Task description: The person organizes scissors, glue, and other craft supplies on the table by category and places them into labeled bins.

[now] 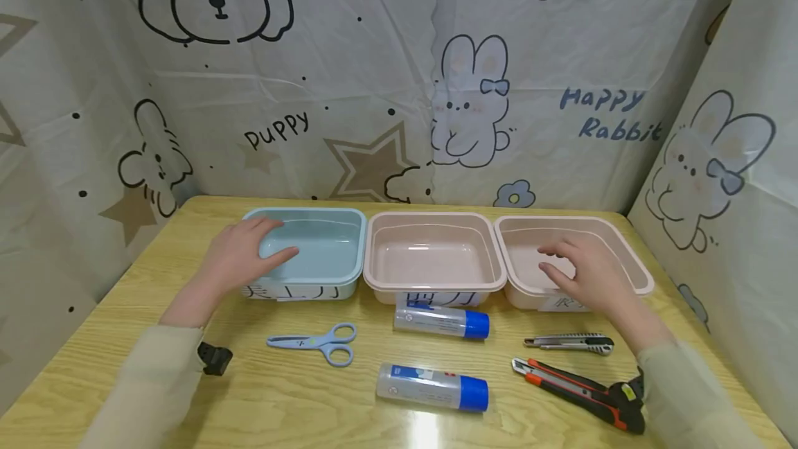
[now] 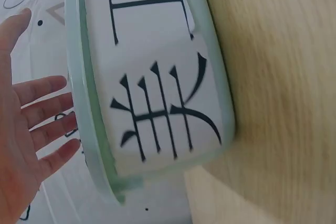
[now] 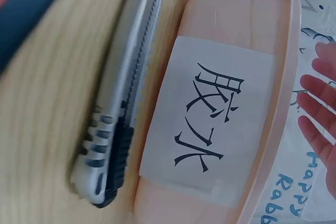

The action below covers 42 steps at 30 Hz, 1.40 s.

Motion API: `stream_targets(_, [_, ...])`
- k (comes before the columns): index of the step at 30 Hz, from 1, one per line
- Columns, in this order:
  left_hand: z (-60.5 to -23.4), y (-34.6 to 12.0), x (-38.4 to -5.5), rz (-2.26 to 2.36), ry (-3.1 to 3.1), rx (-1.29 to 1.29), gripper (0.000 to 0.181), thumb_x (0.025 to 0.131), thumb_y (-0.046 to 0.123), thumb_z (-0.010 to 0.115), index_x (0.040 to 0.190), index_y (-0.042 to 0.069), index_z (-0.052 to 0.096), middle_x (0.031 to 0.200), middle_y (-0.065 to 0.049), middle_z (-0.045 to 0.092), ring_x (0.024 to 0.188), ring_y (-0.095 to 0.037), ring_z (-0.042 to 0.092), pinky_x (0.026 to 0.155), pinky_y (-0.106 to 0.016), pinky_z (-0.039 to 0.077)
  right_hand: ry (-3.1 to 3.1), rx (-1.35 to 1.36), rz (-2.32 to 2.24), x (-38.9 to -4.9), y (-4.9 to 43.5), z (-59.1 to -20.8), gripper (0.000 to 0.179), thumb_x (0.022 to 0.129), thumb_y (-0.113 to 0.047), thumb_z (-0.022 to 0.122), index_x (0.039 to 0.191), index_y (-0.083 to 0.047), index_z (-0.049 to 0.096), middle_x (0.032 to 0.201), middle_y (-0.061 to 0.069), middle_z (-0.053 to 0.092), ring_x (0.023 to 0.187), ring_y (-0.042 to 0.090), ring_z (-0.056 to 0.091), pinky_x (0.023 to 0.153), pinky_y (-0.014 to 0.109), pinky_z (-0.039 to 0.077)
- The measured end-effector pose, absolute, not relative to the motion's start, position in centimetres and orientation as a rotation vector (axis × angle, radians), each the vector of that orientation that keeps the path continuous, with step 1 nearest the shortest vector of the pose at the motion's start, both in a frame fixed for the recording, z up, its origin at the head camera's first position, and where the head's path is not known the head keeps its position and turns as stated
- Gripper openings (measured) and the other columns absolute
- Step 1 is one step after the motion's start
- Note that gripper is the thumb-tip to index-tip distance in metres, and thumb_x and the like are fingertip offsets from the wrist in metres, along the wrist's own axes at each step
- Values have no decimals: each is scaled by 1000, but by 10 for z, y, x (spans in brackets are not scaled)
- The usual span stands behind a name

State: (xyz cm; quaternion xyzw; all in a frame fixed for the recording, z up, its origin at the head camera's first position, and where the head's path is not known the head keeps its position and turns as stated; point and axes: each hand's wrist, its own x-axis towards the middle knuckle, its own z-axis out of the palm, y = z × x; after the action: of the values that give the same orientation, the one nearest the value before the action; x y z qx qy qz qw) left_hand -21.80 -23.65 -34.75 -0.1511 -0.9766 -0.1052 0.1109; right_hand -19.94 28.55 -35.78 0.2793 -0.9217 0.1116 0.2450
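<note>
1. I am holding my left hand [image 1: 240,251] over the left end of the blue bin [image 1: 327,255]; its fingers are stretching out loosely, its thumb is standing apart, and it is gripping nothing. I cannot tell whether the fingers are touching the rim.
2. I am hovering my right hand [image 1: 586,272] over the right pink bin [image 1: 520,255], with the fingers bending slightly, the thumb standing away from them, and nothing in its grasp.
3. The blue bin is standing at the left end of a row along the back of the table [image 1: 280,407]; the right pink bin is standing at the other end, and the middle pink bin [image 1: 436,255] is sitting between them.
4. The blue bin is wearing a white label [image 2: 157,103] with large black characters, and the right pink bin is carrying a paper label [image 3: 205,124] reading 胶水.
5. In front of the blue bin, the light-blue scissors [image 1: 321,343] are lying with their tips pointing left.
6. Two clear bottles, an upper one [image 1: 433,321] and a lower one [image 1: 424,386], are lying before the middle bin, their blue caps facing right.
7. Near my right forearm, a slim grey cutter [image 1: 567,344] is lying behind a larger red-and-black cutter [image 1: 576,393].
8. Behind everything, a printed cloth [image 1: 374,54] is hanging.
</note>
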Motion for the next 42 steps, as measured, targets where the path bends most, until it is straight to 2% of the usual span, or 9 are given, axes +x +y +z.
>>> stream_targets(5, [-350,-243,-211,-307,-2852,-418,65,83,59,51,119,6,58,121,-18,57,105,-39,53,87,-54,40,-2475,834,314,-188,289,-359,18,67,-8,76,83,-10,68,73,-3,62,68,13,56,61,33,47])
stream_targets(12, [-356,-252,-201,-364,-2820,-378,62,81,58,55,113,5,61,115,-19,59,103,-39,53,87,-54,39,-2515,857,321,-168,294,-365,18,67,-8,77,80,-16,69,75,-10,62,69,7,57,60,27,50])
stream_targets(18, [-363,-259,-195,-387,-2803,-337,62,79,57,58,112,5,61,112,-20,59,102,-39,53,86,-55,39,-2437,892,309,-156,301,-367,18,65,-9,78,78,-18,69,78,-10,62,69,8,56,61,23,45])
stream_targets(24, [-369,-266,-189,-390,-2785,-299,62,78,57,59,110,4,61,111,-20,58,101,-39,52,85,-55,38,-2498,848,300,-140,306,-371,24,61,-9,79,77,-23,68,76,-15,60,63,0,52,52,14,39])
stream_targets(27, [-372,-269,-186,-409,-2781,-277,63,78,58,60,111,4,61,115,-20,55,105,-40,49,88,-57,35,-2536,831,253,-134,307,-375,23,62,-14,80,78,-26,67,77,-17,62,64,0,55,52,17,42])
stream_targets(32, [-379,-274,-183,-477,-2764,-243,67,75,57,63,114,3,58,121,-22,50,110,-42,43,91,-58,29,-2679,802,185,-124,309,-383,20,66,-26,79,84,-26,69,88,-13,65,78,12,63,62,32,51])
stream_targets(36, [-382,-276,-183,-542,-2767,-194,75,73,57,65,120,0,53,126,-23,45,114,-43,39,93,-59,27,-2769,810,156,-121,312,-388,29,65,-33,79,92,-25,70,95,-9,65,85,16,63,68,36,52])
stream_targets(42, [-385,-278,-183,-625,-2802,-138,91,72,58,66,133,-3,38,129,-29,39,114,-46,38,89,-61,31,-2945,771,190,-123,317,-392,40,68,-36,77,104,-22,68,105,-4,64,96,22,60,76,42,50])
